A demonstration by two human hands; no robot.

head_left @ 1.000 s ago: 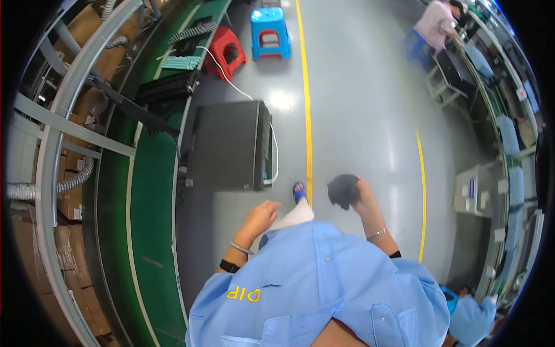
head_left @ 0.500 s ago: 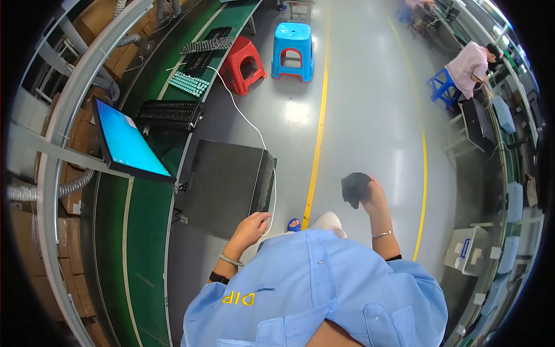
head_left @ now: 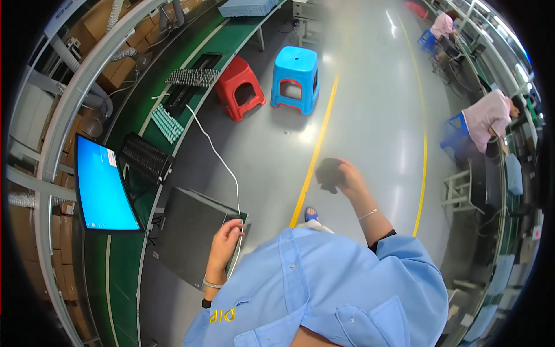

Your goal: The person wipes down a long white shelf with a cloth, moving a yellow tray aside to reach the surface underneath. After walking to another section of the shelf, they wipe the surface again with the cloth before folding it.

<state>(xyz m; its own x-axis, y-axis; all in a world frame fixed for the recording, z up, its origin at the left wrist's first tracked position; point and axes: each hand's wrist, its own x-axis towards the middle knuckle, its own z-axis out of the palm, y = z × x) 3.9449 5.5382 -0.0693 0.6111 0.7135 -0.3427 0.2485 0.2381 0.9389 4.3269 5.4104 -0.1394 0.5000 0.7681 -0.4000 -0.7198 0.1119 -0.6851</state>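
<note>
My right hand (head_left: 350,178) is closed on a dark cloth-like bundle (head_left: 329,174), held up over the floor. Motion smears the bundle, so its exact kind is unclear. My left hand (head_left: 223,243) is at the right edge of a dark flat panel (head_left: 191,228) beside the workbench. Its fingers are loosely bent with gaps between them, next to a white cable (head_left: 229,168). Whether they touch the cable is hard to see. The cable runs from the bench down past this hand.
Left of me, a green-topped bench (head_left: 124,277) carries a lit monitor (head_left: 107,185), a teal keyboard (head_left: 167,125) and several dark keyboards. A red stool (head_left: 239,87) and a blue stool (head_left: 295,81) stand ahead. On the right, a person in pink (head_left: 484,120) sits at another bench.
My view has turned and moved forward, so the stools look nearer. My right hand and the dark bundle have swung leftward. The left hand's fingers have loosened slightly and lie higher along the panel's edge.
</note>
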